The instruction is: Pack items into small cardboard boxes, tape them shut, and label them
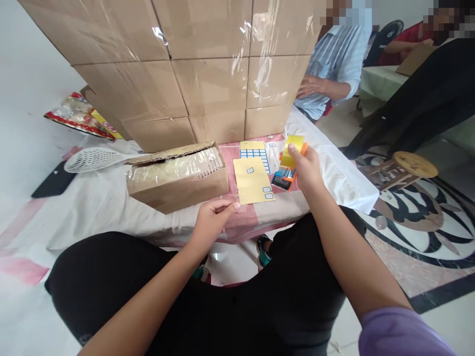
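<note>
My left hand (215,217) is closed in a pinch, its fingertips at the lower left corner of a pale yellow sticker sheet (252,183). Only a few small blue-edged stickers show on that sheet. Partly under it lies a second sticker sheet (256,152) with rows of blue-edged stickers. My right hand (308,165) grips a small flat packet (287,170) in yellow, orange and blue, thumb on its yellow part, over the table's right side. The packet's lower end is dark; what it contains is unclear.
Tall stacked cardboard boxes (211,89) wrapped in clear film stand at the back. A taped carton (181,183), a white slotted skimmer (96,159) and a black phone-like slab (55,180) are at left. A person in a striped shirt (330,64) sits beyond; a wooden stool (415,164) stands right.
</note>
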Action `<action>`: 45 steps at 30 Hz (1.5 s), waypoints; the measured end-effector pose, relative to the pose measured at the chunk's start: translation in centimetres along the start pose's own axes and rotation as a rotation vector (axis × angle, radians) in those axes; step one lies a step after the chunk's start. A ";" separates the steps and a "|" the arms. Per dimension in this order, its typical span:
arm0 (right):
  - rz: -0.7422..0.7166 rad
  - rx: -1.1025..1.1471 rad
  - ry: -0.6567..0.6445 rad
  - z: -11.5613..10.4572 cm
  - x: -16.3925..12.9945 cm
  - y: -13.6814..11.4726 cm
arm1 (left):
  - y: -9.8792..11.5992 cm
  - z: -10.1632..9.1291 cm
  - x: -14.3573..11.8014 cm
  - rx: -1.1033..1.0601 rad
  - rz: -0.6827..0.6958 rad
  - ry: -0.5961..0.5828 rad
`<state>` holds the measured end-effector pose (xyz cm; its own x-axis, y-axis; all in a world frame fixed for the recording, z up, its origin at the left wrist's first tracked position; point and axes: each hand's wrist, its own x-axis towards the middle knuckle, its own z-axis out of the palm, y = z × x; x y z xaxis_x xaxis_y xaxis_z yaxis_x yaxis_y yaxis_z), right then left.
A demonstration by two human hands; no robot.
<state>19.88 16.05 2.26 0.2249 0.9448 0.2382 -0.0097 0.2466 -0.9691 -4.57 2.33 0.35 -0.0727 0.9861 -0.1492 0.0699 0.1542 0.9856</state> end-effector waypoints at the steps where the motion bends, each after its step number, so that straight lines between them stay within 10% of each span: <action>1: 0.035 0.021 -0.009 0.1 0.6 0.7 | 0.2 -0.2 0.0 -0.012 0.000 0.006; 10: 0.300 -0.109 0.116 0.8 2.3 2.7 | 1.5 -2.3 -0.3 -0.070 0.071 0.013; 14: -0.067 -0.507 0.442 0.7 0.2 0.2 | 2.4 -3.2 -0.6 -0.076 0.096 0.012; 17: -0.499 -0.493 0.112 2.7 -3.3 -2.3 | 2.9 -4.0 -1.0 -0.008 0.134 0.017; 21: -0.688 -0.284 -0.588 6.4 -8.1 -4.1 | 3.3 -4.6 -1.6 0.210 0.311 0.065; 34: -1.324 -0.632 -0.641 7.0 -11.3 -4.9 | 4.7 -7.3 -1.1 0.322 0.219 -0.215; 41: -1.029 -0.366 -0.375 7.1 -11.7 -10.9 | 5.6 -14.6 -0.4 0.575 0.180 0.358; 45: -0.679 -0.404 -0.596 8.2 -9.0 -14.5 | 5.7 -16.8 0.5 0.632 0.408 0.751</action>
<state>10.05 5.73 14.74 -0.4684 0.6111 0.6381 0.2978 0.7891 -0.5372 -20.93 2.64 7.24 -0.5072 0.7131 0.4840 0.7164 0.0365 0.6968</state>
